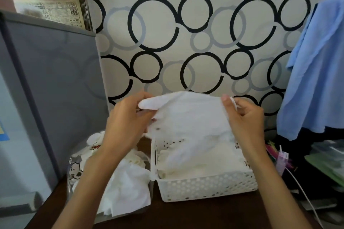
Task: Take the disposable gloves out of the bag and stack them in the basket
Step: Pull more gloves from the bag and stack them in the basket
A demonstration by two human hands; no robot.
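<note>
A thin translucent white disposable glove (189,117) is stretched between both hands above the white perforated basket (208,186). My left hand (128,122) pinches the glove's left edge, and my right hand (243,119) pinches its right edge. The glove's lower part hangs down into the basket, where more white gloves (201,163) lie piled. Left of the basket lies the clear printed bag (81,171) with several white gloves (128,191) spilling out of it on the dark table.
A grey cabinet side (52,87) stands at the left. A circle-patterned curtain (186,33) hangs behind. Blue cloth (316,70) hangs at the right above cluttered items and a white cable (305,191). The dark table's front edge (204,217) lies below the basket.
</note>
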